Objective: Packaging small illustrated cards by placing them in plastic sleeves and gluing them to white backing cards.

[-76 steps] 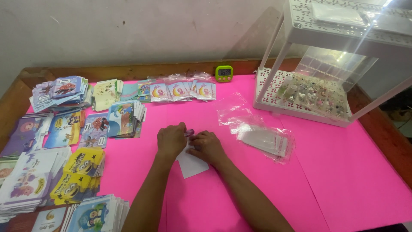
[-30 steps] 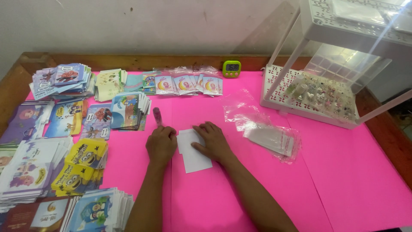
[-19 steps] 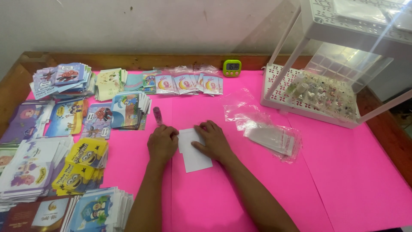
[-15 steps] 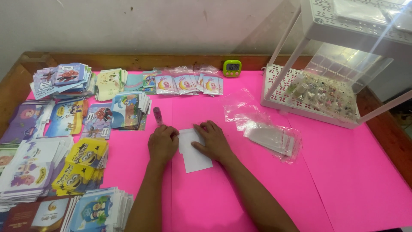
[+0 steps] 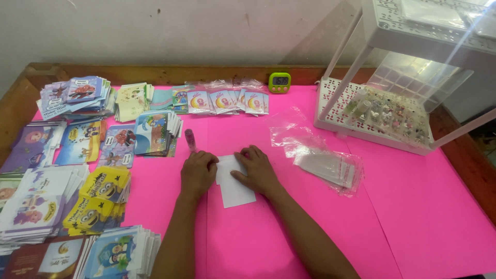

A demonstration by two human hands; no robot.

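Observation:
A white paper rectangle (image 5: 235, 192) lies on the pink table cover (image 5: 361, 227) in front of me. My left hand (image 5: 197, 173) rests at its left edge with fingertips on the upper corner. My right hand (image 5: 257, 169) presses flat on the paper's upper right part. Just above my left hand a small pink glue stick (image 5: 189, 139) stands upright on the cover, free of both hands.
Stacks of colourful printed cards (image 5: 150, 133) fill the left side. A row of bagged cards (image 5: 223, 101) and a green timer (image 5: 279, 81) sit at the back. Clear plastic sleeves (image 5: 325, 165) lie to the right, before a white shelf rack (image 5: 392, 111) with small trinkets.
Earlier both hands held the glue stick above the paper; it now stands alone on the cover. The left hand has slid right onto the paper's corner, the right stays pressing.

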